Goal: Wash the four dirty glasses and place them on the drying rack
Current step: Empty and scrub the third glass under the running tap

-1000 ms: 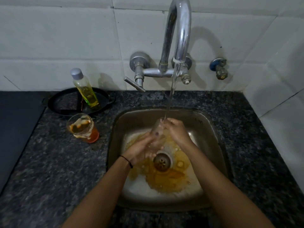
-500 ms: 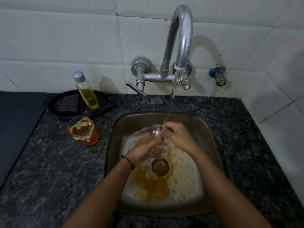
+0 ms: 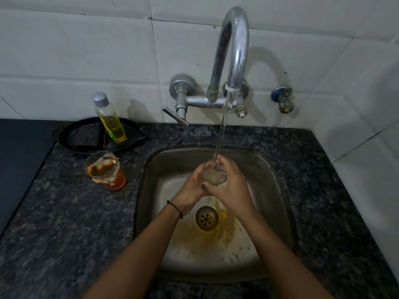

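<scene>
A clear glass (image 3: pixel 212 174) stands upright over the steel sink (image 3: pixel 278 190), mouth up under the tap's running stream, with cloudy water inside. My left hand (image 3: pixel 191 188) wraps around its left side and my right hand (image 3: pixel 230 184) curls around its right side and base. A second glass (image 3: pixel 104 170), smeared with brown and orange residue, stands on the dark granite counter (image 3: pixel 64 223) left of the sink. No drying rack is in view.
The chrome tap (image 3: pixel 234 55) rises from the tiled wall with water flowing. A bottle of yellow liquid (image 3: pixel 110 118) stands in a black pan (image 3: pixel 86 137) at the back left. Orange-brown residue pools around the drain (image 3: pixel 206 217). A small valve (image 3: pixel 282 100) sits on the wall at right.
The glass was tilted and rubbed between my hands; now it is upright under the stream and filling. Much of the orange residue in the sink has washed away.
</scene>
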